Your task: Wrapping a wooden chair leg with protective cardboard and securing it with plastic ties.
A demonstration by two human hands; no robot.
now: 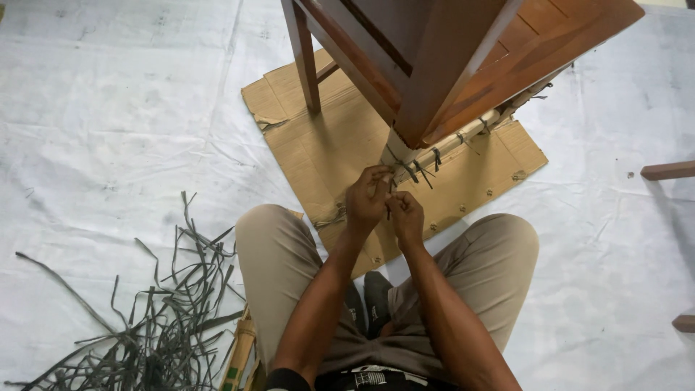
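I sit cross-legged on the floor before a brown wooden chair [463,58]. A pale rattan-like rail [463,137] runs along the chair's lower edge, with several dark strips knotted around it. My left hand [368,195] and my right hand [405,216] meet at the rail's near end, by the chair leg. Both pinch a thin dark grey strip [392,195] between the fingertips. The strip's far end is hidden by my fingers.
A flattened cardboard sheet [326,145] lies under the chair on a white floor cover [108,130]. A loose pile of dark grey strips [159,318] lies at my left. Wooden pieces [667,171] poke in at the right edge.
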